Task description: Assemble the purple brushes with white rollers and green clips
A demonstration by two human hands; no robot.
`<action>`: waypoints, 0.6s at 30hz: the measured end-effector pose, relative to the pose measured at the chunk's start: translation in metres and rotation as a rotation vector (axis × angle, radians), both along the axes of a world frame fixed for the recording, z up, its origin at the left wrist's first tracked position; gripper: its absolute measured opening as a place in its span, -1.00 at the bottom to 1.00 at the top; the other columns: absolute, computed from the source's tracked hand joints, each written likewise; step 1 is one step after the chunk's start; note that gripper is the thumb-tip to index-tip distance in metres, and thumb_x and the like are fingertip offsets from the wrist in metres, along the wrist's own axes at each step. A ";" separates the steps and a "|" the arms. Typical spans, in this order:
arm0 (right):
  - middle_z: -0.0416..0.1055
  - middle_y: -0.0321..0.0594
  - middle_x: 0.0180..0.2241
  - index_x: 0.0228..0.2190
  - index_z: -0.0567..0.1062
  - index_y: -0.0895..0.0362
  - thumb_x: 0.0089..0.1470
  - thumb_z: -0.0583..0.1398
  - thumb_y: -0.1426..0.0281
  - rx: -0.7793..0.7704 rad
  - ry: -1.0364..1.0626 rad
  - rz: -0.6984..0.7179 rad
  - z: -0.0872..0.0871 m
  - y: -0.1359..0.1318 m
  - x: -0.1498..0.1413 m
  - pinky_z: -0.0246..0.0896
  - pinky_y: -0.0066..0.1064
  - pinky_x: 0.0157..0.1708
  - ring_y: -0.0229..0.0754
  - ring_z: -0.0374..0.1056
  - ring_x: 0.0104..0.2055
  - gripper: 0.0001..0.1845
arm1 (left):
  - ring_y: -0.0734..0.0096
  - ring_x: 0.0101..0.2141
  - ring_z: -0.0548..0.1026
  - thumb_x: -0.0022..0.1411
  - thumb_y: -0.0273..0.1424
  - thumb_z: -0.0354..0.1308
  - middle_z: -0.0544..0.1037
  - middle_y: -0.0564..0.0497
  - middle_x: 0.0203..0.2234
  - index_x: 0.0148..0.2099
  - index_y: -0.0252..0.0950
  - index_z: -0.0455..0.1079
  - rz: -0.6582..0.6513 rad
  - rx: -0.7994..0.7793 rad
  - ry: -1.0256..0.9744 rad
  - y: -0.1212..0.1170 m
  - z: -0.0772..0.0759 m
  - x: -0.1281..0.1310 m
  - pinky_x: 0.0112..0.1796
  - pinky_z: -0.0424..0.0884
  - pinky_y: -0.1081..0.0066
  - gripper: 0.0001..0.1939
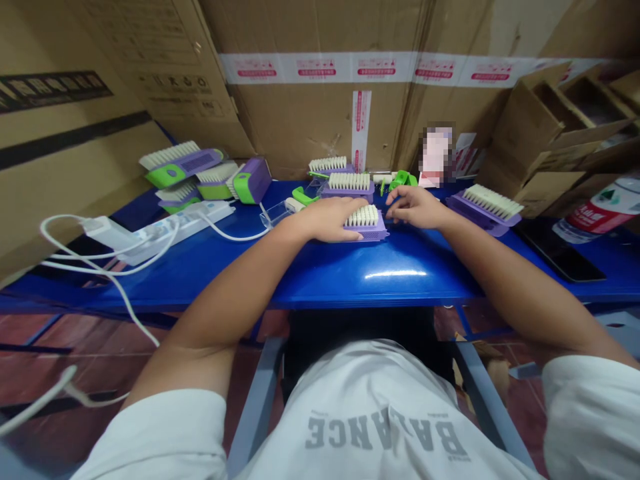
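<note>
Two bare hands, both open, at one purple plastic brush block with cream-white bristles [367,227], which lies on a glossy blue table [350,280] between them. Left hand [325,220]: flat, palm down, fingertips on the block's left end, not gripping. Right hand [415,208]: fingers spread and curved, just beside the block's right end; contact cannot be told.

Beyond the hands: one second purple brush block [347,187]. Right of the right hand: one third purple brush block [485,210], a black smartphone [560,250] and a plastic bottle with a red label [600,213]. Left of the left hand: a clear plastic box [277,215], a white power strip [175,230] and a cluster of green-and-purple brushes [183,163].
</note>
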State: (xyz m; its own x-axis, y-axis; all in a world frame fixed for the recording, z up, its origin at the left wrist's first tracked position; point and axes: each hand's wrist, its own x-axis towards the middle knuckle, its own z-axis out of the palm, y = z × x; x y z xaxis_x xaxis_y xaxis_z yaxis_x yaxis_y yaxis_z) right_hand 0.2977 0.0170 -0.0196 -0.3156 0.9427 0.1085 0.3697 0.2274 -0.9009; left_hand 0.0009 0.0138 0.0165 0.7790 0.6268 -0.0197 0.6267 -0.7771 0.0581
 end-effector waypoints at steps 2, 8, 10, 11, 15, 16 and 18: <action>0.72 -0.20 -0.39 -0.41 0.45 0.05 -0.10 0.59 0.47 -0.024 -0.003 0.080 0.003 -0.003 0.001 0.40 -0.44 -0.48 -0.24 0.51 -0.48 -0.58 | -0.13 0.50 0.48 0.47 0.07 0.26 0.45 -0.20 0.58 0.69 -0.14 0.14 0.004 0.005 0.002 0.000 0.000 0.000 0.46 0.43 0.04 -0.08; 0.78 -0.06 -0.23 -0.50 0.41 0.08 -0.11 0.69 0.33 -0.091 -0.024 0.185 0.009 -0.010 0.002 0.38 -0.46 -0.58 -0.26 0.53 -0.50 -0.45 | -0.14 0.51 0.47 0.47 0.07 0.26 0.43 -0.22 0.59 0.70 -0.16 0.13 0.018 -0.002 0.006 -0.001 0.001 0.000 0.47 0.41 0.04 -0.07; 0.77 -0.08 -0.25 -0.49 0.43 0.08 -0.10 0.69 0.30 -0.100 -0.018 0.185 0.009 -0.010 0.002 0.41 -0.47 -0.58 -0.26 0.53 -0.50 -0.45 | -0.14 0.51 0.46 0.47 0.07 0.27 0.41 -0.22 0.60 0.70 -0.16 0.12 0.020 -0.008 0.006 -0.001 0.001 0.001 0.48 0.40 0.03 -0.05; 0.77 -0.09 -0.27 -0.49 0.44 0.08 -0.10 0.69 0.29 -0.103 -0.014 0.189 0.009 -0.010 0.002 0.42 -0.47 -0.57 -0.27 0.54 -0.51 -0.46 | -0.15 0.51 0.46 0.47 0.06 0.27 0.40 -0.23 0.61 0.71 -0.17 0.12 0.020 -0.011 0.006 -0.002 0.001 0.001 0.48 0.40 0.03 -0.05; 0.70 -0.19 -0.39 -0.49 0.45 0.08 -0.13 0.70 0.26 -0.105 0.006 0.213 0.008 -0.010 0.001 0.44 -0.49 -0.57 -0.26 0.56 -0.51 -0.45 | -0.17 0.53 0.44 0.47 0.05 0.27 0.39 -0.24 0.61 0.71 -0.18 0.11 0.022 -0.020 0.006 -0.002 0.002 0.001 0.49 0.38 0.00 -0.05; 0.67 -0.22 -0.42 -0.49 0.45 0.08 -0.13 0.70 0.26 -0.109 0.008 0.222 0.008 -0.010 0.001 0.43 -0.50 -0.58 -0.26 0.56 -0.51 -0.45 | -0.17 0.53 0.43 0.47 0.05 0.27 0.39 -0.23 0.62 0.71 -0.18 0.11 0.021 -0.020 0.005 -0.002 0.002 0.001 0.50 0.38 0.00 -0.04; 0.60 -0.29 -0.48 -0.47 0.45 0.08 -0.13 0.70 0.26 -0.120 0.008 0.244 0.008 -0.010 0.001 0.41 -0.51 -0.58 -0.25 0.55 -0.52 -0.45 | -0.17 0.54 0.43 0.47 0.05 0.27 0.37 -0.23 0.63 0.72 -0.18 0.10 0.019 -0.021 0.002 -0.002 0.002 0.001 0.50 0.37 0.00 -0.04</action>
State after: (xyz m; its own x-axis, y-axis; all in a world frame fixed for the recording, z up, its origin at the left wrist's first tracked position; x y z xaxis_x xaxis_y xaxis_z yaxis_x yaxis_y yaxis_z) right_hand 0.2989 0.0068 -0.0121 -0.5349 0.8449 0.0039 0.3095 0.2003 -0.9296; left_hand 0.0016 0.0121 0.0183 0.7668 0.6410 -0.0341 0.6416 -0.7636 0.0732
